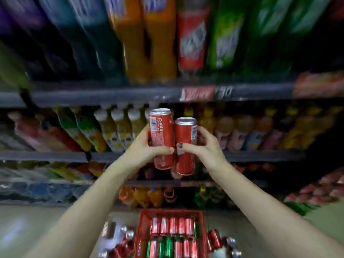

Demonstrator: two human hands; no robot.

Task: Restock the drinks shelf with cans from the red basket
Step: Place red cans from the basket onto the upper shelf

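Now the left hand (149, 146) and right hand (202, 146) are each gripping a red can (161, 138), seemingly carrying both toward the shelf (61, 156), needing a free slot.

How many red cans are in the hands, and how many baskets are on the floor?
Red cans held: 2, one in the left hand at, one in the right hand at
Red basket: 1
Total: 3

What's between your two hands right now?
Two upright red cans side by side: the left hand grips the taller-sitting can, the right hand the other can. Head view.
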